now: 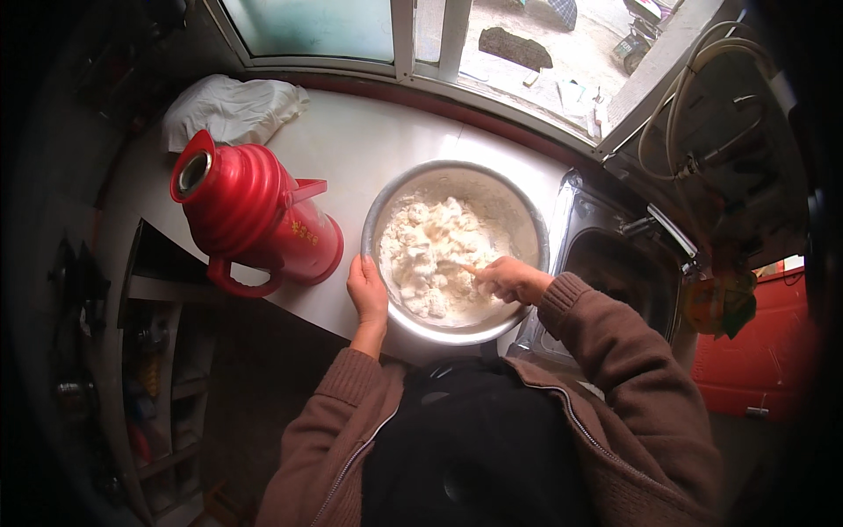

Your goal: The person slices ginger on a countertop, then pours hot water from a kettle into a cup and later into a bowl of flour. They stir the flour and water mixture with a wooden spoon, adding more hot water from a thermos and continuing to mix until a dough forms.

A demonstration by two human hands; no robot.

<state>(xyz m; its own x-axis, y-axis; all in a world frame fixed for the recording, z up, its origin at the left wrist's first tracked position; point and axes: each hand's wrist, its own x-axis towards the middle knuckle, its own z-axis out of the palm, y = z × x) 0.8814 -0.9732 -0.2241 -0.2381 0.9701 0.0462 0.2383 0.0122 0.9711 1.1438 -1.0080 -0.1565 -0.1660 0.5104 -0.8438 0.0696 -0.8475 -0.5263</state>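
A round metal bowl (454,337) stands on a white countertop and holds lumpy, pale floury dough (438,253). At the bowl's left rim is my left hand (367,290), gripping it with the thumb up at the edge. Inside the bowl's right part, my right hand (510,280) is curled around what looks like a thin stick, perhaps chopsticks, whose tip reaches into the dough. Most of that stick is hidden by the hand and the flour. A red thermos flask (263,217) with an uncovered mouth stands left of the bowl.
A white cloth (230,109) lies at the back left of the countertop (355,125). Close to the bowl's right side is a metal sink (609,263) with a faucet (668,230). A window frame (402,39) runs along the back. Open shelves (155,283) are below left.
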